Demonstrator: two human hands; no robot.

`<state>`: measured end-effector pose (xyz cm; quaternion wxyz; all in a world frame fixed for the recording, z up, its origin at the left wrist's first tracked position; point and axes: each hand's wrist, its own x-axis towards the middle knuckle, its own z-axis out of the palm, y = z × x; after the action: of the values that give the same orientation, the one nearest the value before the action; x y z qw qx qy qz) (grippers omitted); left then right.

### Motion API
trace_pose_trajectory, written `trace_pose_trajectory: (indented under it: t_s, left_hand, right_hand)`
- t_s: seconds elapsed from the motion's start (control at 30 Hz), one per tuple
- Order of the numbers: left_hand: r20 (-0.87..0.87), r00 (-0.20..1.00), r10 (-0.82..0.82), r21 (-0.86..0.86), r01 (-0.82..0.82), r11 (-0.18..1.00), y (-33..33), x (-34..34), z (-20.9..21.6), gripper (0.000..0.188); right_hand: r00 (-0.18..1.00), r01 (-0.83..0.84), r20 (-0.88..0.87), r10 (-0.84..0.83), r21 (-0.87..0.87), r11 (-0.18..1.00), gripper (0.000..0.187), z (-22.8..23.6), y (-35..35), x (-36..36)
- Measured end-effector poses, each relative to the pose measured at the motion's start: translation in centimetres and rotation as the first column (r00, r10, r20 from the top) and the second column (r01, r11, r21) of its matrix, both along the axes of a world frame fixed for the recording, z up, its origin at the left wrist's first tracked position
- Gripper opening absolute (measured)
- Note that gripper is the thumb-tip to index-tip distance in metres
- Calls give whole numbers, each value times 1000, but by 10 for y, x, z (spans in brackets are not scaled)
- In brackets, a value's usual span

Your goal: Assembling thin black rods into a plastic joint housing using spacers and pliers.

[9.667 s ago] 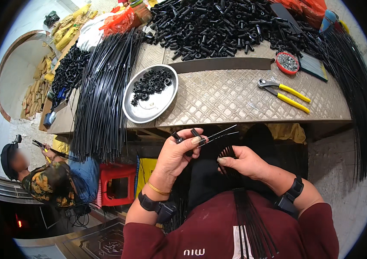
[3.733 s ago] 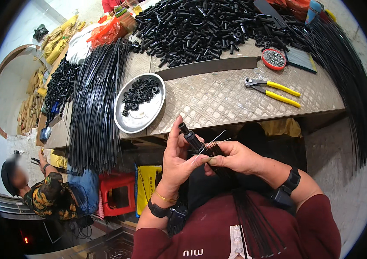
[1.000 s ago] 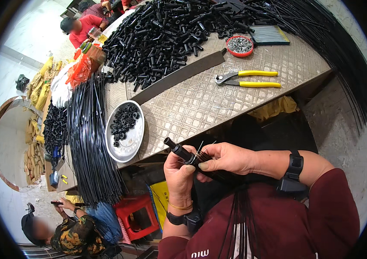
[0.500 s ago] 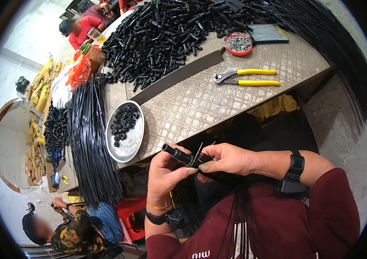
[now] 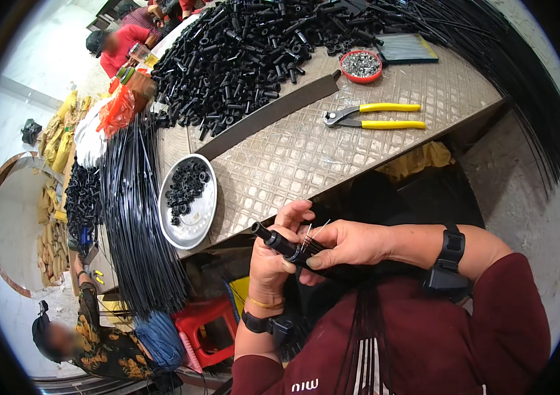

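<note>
Head view, the only one: both hands together, lower centre of frame. Left hand (image 5: 270, 263) wrapped round a stepped black tube (image 5: 280, 243), thumb at its lower end, tube slanting with its narrow end toward upper left. Right hand (image 5: 359, 243) pinches a bunch of black rods (image 5: 315, 246) between thumb and fingers, close against the tube; the rods' far ends fan down over the dark red shirt. Thin bright wires (image 5: 320, 228) stick up where tube and rods meet; how they run inside the grip is hidden. Changed since half a second ago: left thumb drawn back from over the rods onto the tube, some left fingers lifted above it; right hand near enough where it was. Reads as a re-grip, the right steadying the rods, with the join between the two parts seemingly unfinished, wire ends loose. On the table (image 5: 280, 171): metal bowl (image 5: 206, 204) of small black rings left of centre, yellow-handled pliers (image 5: 385, 124) upper right, untouched, red dish (image 5: 362, 79) of metal bits just above them. Lower left, a co-worker's patterned sleeve (image 5: 89, 316) now reaches upward.
</note>
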<state>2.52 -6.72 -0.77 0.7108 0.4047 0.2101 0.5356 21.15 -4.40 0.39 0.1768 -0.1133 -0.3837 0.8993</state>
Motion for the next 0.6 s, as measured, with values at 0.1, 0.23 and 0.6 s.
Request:
trace_pose_trajectory:
  t_s: [0.1, 0.23, 0.6]
  left_hand:
    - [11, 1000, 3, 9, -3, 1000, -1, 5, 2, 38]
    - [-5, 999, -51, 23, 51, 998, -3, 8, -1, 39]
    - [-174, 979, 102, -118, -124, 985, -26, 8, 19, 58]
  right_hand:
    - [1000, -21, 5, 21, 53, 998, 26, -1, -1, 2]
    - [1000, -10, 10, 9, 128, 992, 26, -3, -6, 7]
    - [993, 91, 62, -104, 189, 978, 27, 2, -10, 9]
